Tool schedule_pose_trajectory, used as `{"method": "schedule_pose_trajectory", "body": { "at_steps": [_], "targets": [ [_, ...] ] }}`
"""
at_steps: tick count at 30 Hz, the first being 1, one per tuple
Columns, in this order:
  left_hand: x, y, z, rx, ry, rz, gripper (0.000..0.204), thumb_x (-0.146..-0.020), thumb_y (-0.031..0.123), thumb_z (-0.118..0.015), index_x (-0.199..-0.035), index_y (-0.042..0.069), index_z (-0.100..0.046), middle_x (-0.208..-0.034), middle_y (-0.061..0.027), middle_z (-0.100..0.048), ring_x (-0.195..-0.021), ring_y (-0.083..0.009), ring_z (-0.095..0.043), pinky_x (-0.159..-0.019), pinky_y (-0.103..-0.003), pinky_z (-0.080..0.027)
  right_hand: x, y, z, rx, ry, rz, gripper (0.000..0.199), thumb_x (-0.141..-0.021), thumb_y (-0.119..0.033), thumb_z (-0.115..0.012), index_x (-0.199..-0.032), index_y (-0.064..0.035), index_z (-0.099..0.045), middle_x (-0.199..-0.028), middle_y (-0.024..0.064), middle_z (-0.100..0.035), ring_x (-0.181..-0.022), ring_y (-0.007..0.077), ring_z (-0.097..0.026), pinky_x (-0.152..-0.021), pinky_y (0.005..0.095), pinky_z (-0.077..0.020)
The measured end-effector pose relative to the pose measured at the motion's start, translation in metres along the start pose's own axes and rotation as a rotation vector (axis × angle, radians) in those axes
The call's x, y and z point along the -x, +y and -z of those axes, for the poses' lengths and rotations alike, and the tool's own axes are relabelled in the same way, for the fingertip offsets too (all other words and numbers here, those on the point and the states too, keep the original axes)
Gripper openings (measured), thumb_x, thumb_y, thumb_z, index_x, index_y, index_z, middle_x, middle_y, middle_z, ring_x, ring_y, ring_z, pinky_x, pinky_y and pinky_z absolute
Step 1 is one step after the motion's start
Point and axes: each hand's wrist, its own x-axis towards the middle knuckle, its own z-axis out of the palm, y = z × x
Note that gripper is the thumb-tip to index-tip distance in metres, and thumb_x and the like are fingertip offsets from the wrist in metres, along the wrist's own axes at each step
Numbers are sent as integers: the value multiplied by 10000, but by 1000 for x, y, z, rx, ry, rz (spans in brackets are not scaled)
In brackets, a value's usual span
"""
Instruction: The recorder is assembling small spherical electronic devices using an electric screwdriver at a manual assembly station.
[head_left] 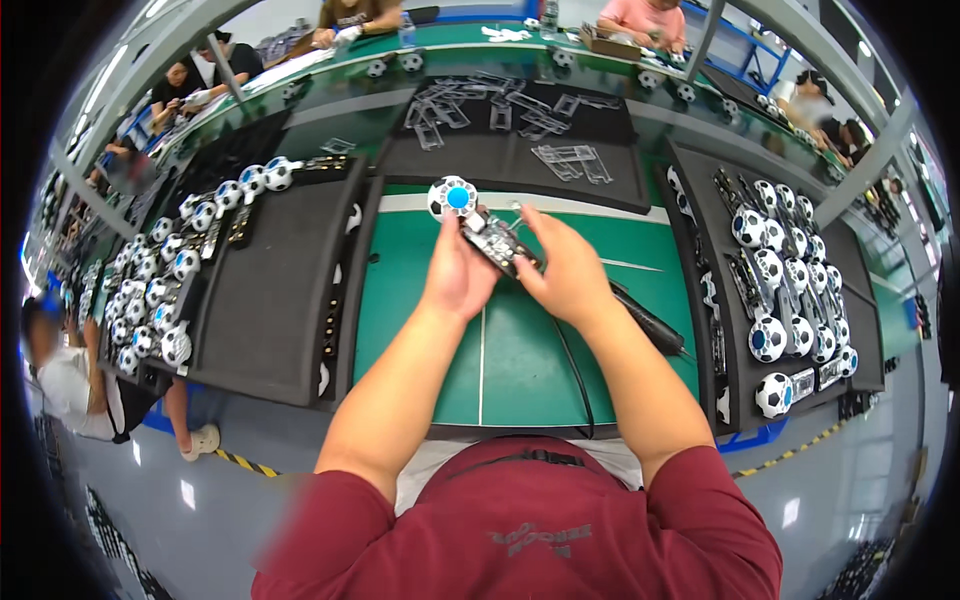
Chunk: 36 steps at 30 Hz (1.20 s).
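Over the green work mat, my left hand (462, 275) grips a handheld device with a round football-patterned head (453, 198), white and black with a blue disc in its middle. Its dark body with an exposed circuit board (500, 243) slants down to the right. My right hand (565, 265) has its thumb on the lower end of that body, and its index finger reaches beside the upper part. A small clear or shiny piece (516, 207) shows near that fingertip; what it is I cannot make out. Right of my right hand lies a black electric screwdriver (652, 322), partly hidden by my forearm.
Left, a black foam tray (265, 300) bears several football-headed devices (163, 290). Another tray (865, 300) with similar devices (797, 272) stands right. Clear plastic frames (575, 160) lie on a black tray (460, 170) at the back. A black cord (577, 375) crosses the mat. People work beyond.
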Motion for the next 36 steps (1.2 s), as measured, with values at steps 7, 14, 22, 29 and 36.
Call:
{"method": "schedule_pose_trajectory", "body": {
  "at_steps": [7, 14, 22, 29, 36],
  "targets": [
    [10, -17, -11, -267, 73, -93, 448, -1088, 385, -490, -1410, 73, -474, -1251, -154, -618, -1128, -291, -621, -1014, -442, -490, 14, -3, -14, 16, -89, 26, 662, -831, -106, -724, -1446, 6, -507, -1361, 177, -646, -1109, 319, -682, -936, 382, -552],
    [19, -23, -18, -588, 137, -126, 482, -1025, 112, -578, -1474, 63, -409, -1340, -163, -576, -1213, -311, -588, -1048, -425, -472, 18, -10, -15, 91, -118, -20, 666, -842, -168, -751, -1440, 2, -512, -1366, 177, -642, -1106, 327, -684, -920, 378, -557],
    [19, -9, -15, -413, -10, -147, 523, -998, 61, -611, -1477, 46, -402, -1383, -195, -557, -1327, -337, -539, -1100, -428, -459, 13, -15, -6, -66, 76, 3, 610, -843, -169, -761, -1386, 6, -544, -1220, 160, -698, -959, 286, -707, -811, 329, -565],
    [19, 6, -21, -368, -97, -160, 489, -995, 141, -666, -1426, 31, -463, -1349, -210, -597, -1311, -352, -560, -1116, -465, -456, 9, -19, 14, -515, -370, -556, 467, -837, -152, -751, -1253, 17, -623, -987, 107, -735, -776, 209, -661, -730, 292, -532],
    [21, 12, -19, -418, -71, -167, 434, -982, 155, -696, -1358, 17, -528, -1243, -198, -664, -1204, -365, -633, -1082, -485, -482, 12, -23, 20, -570, -265, -390, 369, -827, -170, -751, -1144, 5, -682, -866, 86, -736, -680, 185, -616, -655, 292, -504]
  ]
}}
